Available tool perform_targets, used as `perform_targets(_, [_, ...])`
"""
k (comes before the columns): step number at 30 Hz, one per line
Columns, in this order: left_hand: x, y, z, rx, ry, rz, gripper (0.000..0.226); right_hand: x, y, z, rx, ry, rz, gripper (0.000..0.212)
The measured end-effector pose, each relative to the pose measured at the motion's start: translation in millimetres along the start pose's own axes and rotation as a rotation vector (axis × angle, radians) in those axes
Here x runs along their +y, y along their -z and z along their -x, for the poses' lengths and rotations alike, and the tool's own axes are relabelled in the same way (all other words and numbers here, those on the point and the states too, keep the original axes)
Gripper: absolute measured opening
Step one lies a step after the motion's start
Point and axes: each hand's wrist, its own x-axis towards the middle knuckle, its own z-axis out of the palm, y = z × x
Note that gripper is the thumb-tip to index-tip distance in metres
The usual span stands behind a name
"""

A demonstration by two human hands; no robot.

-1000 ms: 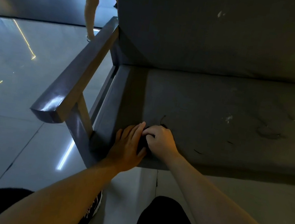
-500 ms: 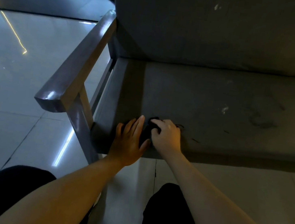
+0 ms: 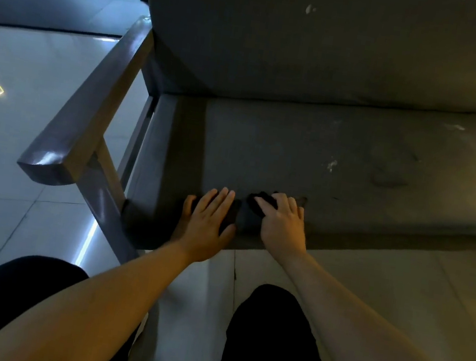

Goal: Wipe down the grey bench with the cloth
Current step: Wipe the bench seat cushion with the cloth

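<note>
Wiping stroke in hand: right hand [image 3: 282, 228] curls round crumpled black cloth [image 3: 261, 203] on matte grey bench [image 3: 356, 154]; left hand [image 3: 208, 223] presses flat, fingers straight; next, probably sweep rightward.

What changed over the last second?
The right hand slid right along the front edge of the bench with the cloth, opening a gap from the left hand. The left hand stays flat on the bench; the right still holds the cloth.
</note>
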Motion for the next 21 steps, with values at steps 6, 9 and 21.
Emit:
perform_targets(6, [-1, -5, -1, 0.01, 0.016, -0.025, 0.075, 32, 10, -2, 0.039, -0.364, -0.033, 0.045])
perform_targets(9, [-4, -9, -2, 0.007, 0.018, 0.005, 0.08, 3, 3, -5, 0.059, -0.375, -0.132, 0.043])
perform_targets(21, [25, 0, 5, -0.022, 0.08, -0.058, 0.068, -4, 5, 14, 0.035, -0.107, -0.039, 0.042])
